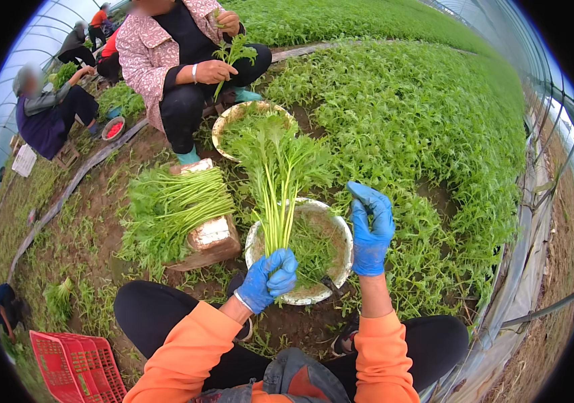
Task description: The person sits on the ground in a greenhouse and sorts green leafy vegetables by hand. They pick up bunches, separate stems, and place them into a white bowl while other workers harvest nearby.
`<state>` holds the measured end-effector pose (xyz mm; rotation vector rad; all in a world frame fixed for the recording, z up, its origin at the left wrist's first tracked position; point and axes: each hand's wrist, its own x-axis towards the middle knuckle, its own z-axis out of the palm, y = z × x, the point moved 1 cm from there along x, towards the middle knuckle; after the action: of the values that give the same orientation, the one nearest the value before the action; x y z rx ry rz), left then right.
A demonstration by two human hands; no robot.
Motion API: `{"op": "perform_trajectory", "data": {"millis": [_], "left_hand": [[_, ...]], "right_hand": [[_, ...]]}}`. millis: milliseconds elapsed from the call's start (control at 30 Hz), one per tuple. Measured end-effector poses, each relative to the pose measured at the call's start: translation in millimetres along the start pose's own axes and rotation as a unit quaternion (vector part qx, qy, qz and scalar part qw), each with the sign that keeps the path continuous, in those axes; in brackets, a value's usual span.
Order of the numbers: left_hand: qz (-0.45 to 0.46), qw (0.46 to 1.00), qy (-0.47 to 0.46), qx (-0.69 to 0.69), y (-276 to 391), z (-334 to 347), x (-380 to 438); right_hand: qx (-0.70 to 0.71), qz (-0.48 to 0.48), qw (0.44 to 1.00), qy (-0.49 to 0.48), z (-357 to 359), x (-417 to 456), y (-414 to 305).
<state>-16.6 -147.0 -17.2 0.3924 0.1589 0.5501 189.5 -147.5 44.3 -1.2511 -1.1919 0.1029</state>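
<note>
My left hand [268,279], in a blue glove, grips the lower stems of an upright bunch of leafy greens [279,201]. Its feathery leaves fan out at the top. To the right, my gloved right hand [371,229] is raised with bent fingers apart, and I see nothing in it. Beneath and between both hands stands a round white-rimmed basin [345,237] with green trimmings [313,249] inside. A dark object [331,285] sits at its near rim; what it is I cannot tell. Left of the basin, cut greens [181,206] lie sideways across a wooden block [216,242].
Facing me, a seated person [166,65] holds greens above a second basin [220,126]. A red plastic crate [78,367] lies at lower left. Growing greens [433,126] fill the right, beside the plastic sheeting [511,292]. More people work at far left.
</note>
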Motion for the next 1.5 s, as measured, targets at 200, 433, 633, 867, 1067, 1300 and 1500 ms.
{"op": "perform_trajectory", "data": {"millis": [200,433,633,867,1067,1300,1500], "left_hand": [[-0.039,0.998,-0.015,0.045,-5.8,-0.2,-2.6],[-0.081,0.992,-0.01,0.101,-10.6,2.0,-2.7],[-0.081,0.994,-0.018,0.07,-8.6,-0.4,-3.3],[-0.096,0.994,-0.033,0.043,-6.5,5.0,-4.1],[-0.112,0.993,-0.035,0.032,-9.7,4.8,-3.7],[-0.113,0.993,-0.037,0.018,-8.8,1.4,-2.6],[-0.135,0.99,-0.027,0.038,-10.3,1.4,-3.0]], "right_hand": [[-0.124,-0.026,0.99,-0.061,14.2,0.2,-24.5],[-0.278,-0.108,0.954,-0.021,14.7,-3.2,-20.4],[-0.003,0.093,0.983,0.159,-4.4,13.0,-9.1],[0.123,0.192,0.973,0.045,-30.0,27.0,4.9],[0.221,0.26,0.94,-0.008,-14.9,20.3,12.7],[0.166,0.241,0.955,-0.049,-15.7,19.8,10.2],[0.054,0.164,0.985,-0.027,-14.3,10.5,32.7]]}}
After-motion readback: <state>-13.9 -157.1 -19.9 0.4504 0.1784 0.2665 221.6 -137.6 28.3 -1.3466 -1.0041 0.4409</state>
